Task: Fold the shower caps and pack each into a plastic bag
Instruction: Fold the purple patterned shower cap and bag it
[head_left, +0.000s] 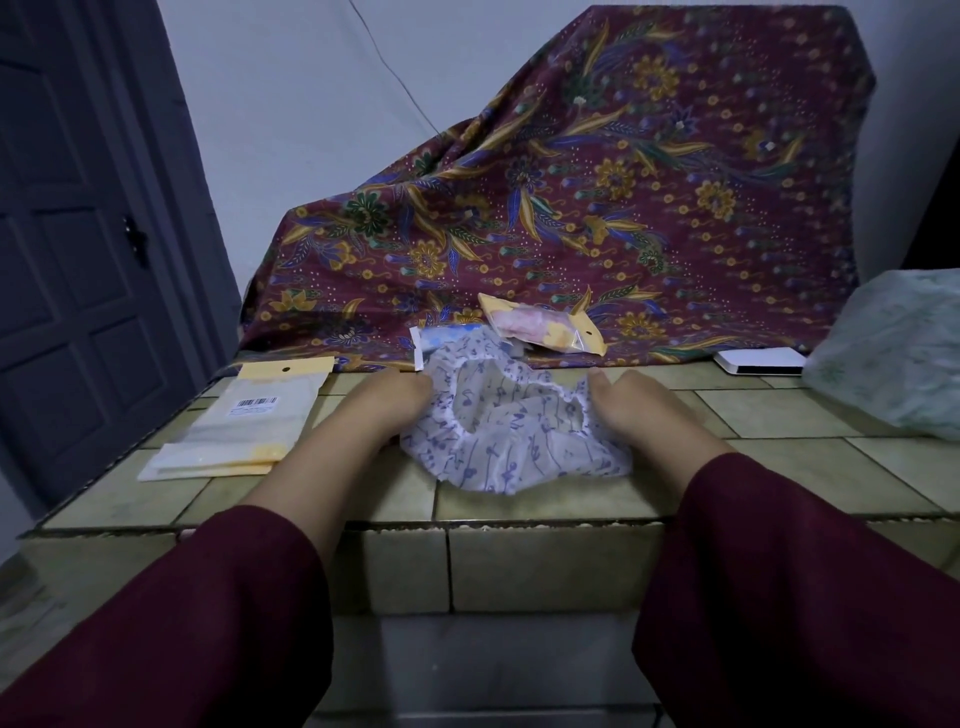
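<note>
While hands (395, 402) grip: cap (511, 441) (opening up).

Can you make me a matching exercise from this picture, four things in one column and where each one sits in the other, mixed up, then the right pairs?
Things
1. shower cap
2. empty plastic bags
3. packed yellow bag
4. white box

Places
A. far right on the tiles, by the patterned cloth's edge
B. between the left hand and right hand
C. stacked left of the hands
D. behind the cap, against the patterned cloth

Pairs: 1-B, 2-C, 3-D, 4-A
</note>
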